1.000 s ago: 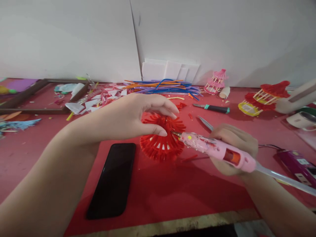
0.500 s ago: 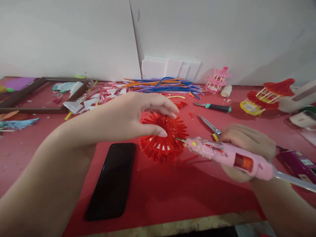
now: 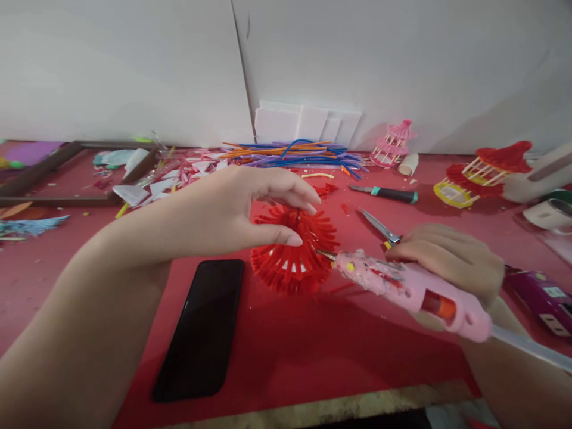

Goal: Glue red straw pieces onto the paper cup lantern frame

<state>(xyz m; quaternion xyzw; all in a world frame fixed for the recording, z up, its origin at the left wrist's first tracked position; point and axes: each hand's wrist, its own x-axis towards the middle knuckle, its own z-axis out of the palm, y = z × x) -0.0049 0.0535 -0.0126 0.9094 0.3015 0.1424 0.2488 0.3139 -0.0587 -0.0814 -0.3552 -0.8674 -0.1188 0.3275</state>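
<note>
A round red craft piece (image 3: 295,250), made of fuzzy pipe-cleaner strips fanned out like a tiered roof, stands on the red table. Over its top arches my left hand (image 3: 250,208), thumb and fingers apart; whether the thumb touches the strips I cannot tell. My right hand (image 3: 451,262) is wrapped round a pink hot glue gun (image 3: 402,286), its body partly hiding the fingers. The gun's metal nozzle points left at the right side of the red piece. A clear glue stick (image 3: 527,348) sticks out of the gun's back end.
A black phone (image 3: 201,328) lies front left. Scissors (image 3: 379,226) and a utility knife (image 3: 388,194) lie behind my right hand. Pipe cleaners (image 3: 295,156) and scraps (image 3: 179,173) line the back. Small pink (image 3: 393,144) and red (image 3: 485,173) pagodas stand right, near a purple power strip (image 3: 545,301).
The glue gun's back end has dipped slightly and my right hand has shifted a little. My left hand holds nearly the same pose over the red piece.
</note>
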